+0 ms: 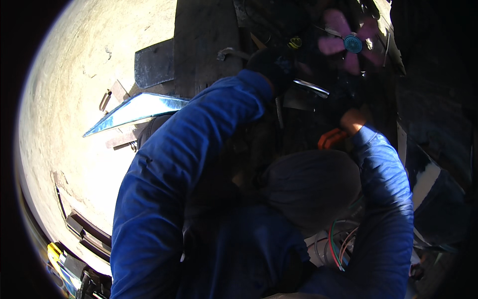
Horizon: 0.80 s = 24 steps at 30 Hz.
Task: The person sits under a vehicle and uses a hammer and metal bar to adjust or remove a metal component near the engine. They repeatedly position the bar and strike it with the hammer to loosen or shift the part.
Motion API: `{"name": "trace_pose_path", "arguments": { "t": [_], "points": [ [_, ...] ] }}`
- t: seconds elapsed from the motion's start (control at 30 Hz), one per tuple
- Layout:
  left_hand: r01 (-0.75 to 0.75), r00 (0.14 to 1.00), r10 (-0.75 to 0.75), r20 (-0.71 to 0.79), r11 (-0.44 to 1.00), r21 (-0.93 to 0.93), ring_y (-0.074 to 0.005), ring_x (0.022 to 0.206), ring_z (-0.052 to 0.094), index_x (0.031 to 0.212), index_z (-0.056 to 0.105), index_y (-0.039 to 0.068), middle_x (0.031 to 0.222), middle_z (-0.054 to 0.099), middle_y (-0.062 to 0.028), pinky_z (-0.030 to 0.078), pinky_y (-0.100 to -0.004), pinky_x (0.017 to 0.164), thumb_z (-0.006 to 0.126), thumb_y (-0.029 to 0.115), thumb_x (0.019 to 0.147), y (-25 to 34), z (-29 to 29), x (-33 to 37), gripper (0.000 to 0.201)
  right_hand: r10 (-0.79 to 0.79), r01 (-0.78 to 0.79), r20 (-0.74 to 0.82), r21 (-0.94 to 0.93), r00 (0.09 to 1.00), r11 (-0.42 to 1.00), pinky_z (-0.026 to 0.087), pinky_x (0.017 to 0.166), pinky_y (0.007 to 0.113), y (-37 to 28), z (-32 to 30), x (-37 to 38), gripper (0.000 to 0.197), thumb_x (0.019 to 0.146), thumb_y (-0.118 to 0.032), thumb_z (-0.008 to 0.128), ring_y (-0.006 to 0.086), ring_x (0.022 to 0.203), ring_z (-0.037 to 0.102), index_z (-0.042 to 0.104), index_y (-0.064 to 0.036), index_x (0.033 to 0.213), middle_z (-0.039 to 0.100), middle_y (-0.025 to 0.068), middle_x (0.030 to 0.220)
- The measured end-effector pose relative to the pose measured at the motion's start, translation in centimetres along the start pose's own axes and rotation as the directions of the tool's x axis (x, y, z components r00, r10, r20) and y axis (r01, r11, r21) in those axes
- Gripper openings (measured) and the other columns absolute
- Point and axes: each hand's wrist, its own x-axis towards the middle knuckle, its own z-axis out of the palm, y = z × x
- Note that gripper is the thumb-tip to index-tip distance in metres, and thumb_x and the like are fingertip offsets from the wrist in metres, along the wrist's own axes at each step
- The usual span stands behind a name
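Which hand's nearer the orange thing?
Right. The right hand is close by, just above and slightly right of the orange thing in the picture; the left hand is farther off, up and left.

The short silvery bar (312, 88) was glossy metal; the bright triangular sheet (142, 107) at left, polished metal; the far pink-bladed round fan (353, 43), dimly seen, probably smooth plastic.

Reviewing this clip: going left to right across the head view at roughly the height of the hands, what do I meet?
Shiny triangular metal piece → left hand → slim shiny metal bar → right hand.
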Motion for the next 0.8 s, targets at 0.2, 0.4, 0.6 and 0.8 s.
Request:
{"name": "trace_pose_path", "arguments": {
  "t": [0.2, 0.4, 0.6, 0.8],
  "points": [
    [0.015, 0.999, -0.019, 0.049, 0.996, 0.085, -0.0251, 0.097, 0.072, 0.097, 0.076, 0.020, 0.096, 0.074, -0.0025, 0.056, -0.0428, 0.086, 0.065, 0.024, 0.086, 0.2, -0.5, 0.1, 0.016, -0.260, 0.254, 0.030, 0.124, 0.965, 0.959, 0.054, 0.096, 0.047, 0.1, -5.8, -1.7, 0.046, 0.095, -0.038, 0.069, 0.0380, 0.112, 0.068, 0.068, -0.0089, 0.131, 0.070, 0.0193, 0.122],
    [0.050, 0.996, -0.045, 0.077, 0.997, -0.062, -0.0293, 0.099, 0.072, 0.099, 0.079, 0.020, 0.104, 0.076, -0.0088, 0.057, -0.0422, 0.089, 0.059, 0.028, 0.096, 0.0, -0.4, 0.3, 0.021, -0.512, 0.509, -0.022, 0.159, 0.859, 0.846, 0.053, 0.098, 0.046, 1.4, -3.8, 4.4, 0.046, 0.096, -0.033, 0.069, 0.0364, 0.114, 0.067, 0.065, -0.0088, 0.135, 0.068, 0.0181, 0.128],
    [0.208, 0.978, -0.195, 0.071, 0.924, -0.320, -0.0325, 0.098, 0.072, 0.101, 0.078, 0.017, 0.103, 0.076, -0.0131, 0.057, -0.0409, 0.089, 0.073, 0.036, 0.088, -0.5, 1.9, -0.1, 0.022, -0.622, 0.617, -0.041, 0.195, 0.782, 0.763, 0.053, 0.100, 0.045, 2.3, 3.2, 9.9, 0.048, 0.096, -0.029, 0.069, 0.0347, 0.116, 0.066, 0.062, -0.0087, 0.138, 0.065, 0.0168, 0.133],
    [0.289, 0.953, -0.301, 0.020, 0.892, -0.348, -0.0349, 0.095, 0.072, 0.100, 0.078, 0.013, 0.098, 0.075, -0.0150, 0.057, -0.0434, 0.085, 0.086, 0.038, 0.077, -0.7, 3.5, 0.2, 0.035, -0.649, 0.668, -0.167, 0.116, 0.742, 0.735, 0.053, 0.104, 0.040, 1.5, 2.2, 8.3, 0.046, 0.100, -0.018, 0.065, 0.0283, 0.119, 0.064, 0.056, -0.0089, 0.145, 0.060, 0.0145, 0.141]
  ]
}}
